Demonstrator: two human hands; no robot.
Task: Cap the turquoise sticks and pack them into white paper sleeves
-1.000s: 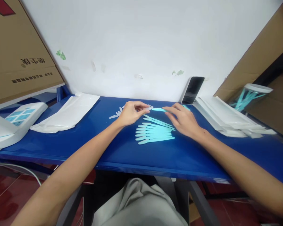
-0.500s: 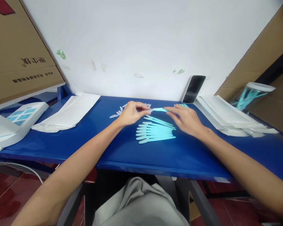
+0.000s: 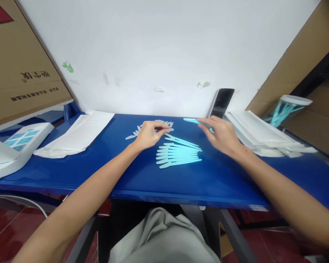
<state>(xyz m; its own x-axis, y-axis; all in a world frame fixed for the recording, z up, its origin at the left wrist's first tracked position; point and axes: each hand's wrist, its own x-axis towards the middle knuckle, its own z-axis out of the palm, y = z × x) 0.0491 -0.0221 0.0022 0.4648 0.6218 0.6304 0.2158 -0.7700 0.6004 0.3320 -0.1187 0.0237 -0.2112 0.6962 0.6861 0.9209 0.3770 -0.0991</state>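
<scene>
My left hand [image 3: 151,134] pinches a small translucent piece [image 3: 171,129] between thumb and fingertips, above the middle of the blue table. To its right, my right hand [image 3: 218,132] holds a turquoise stick [image 3: 191,120], whose wider end points left, beyond the fingertips. Between and below my hands lies a fan of several turquoise sticks [image 3: 178,153] with pale, rounded left ends. Several loose translucent pieces [image 3: 137,131] are scattered behind and beside my left hand, which partly hides them.
A white packet [image 3: 76,135] lies on the blue table [image 3: 142,179] at left, beside a white tray [image 3: 30,146] with blue parts. At right, a phone [image 3: 222,102] leans on the wall, near stacked white packets [image 3: 263,131] and a clear tub [image 3: 286,109] of turquoise sticks.
My hands have moved apart. My right hand has drawn the turquoise stick away to the right, and a translucent piece now shows in my left fingertips.
</scene>
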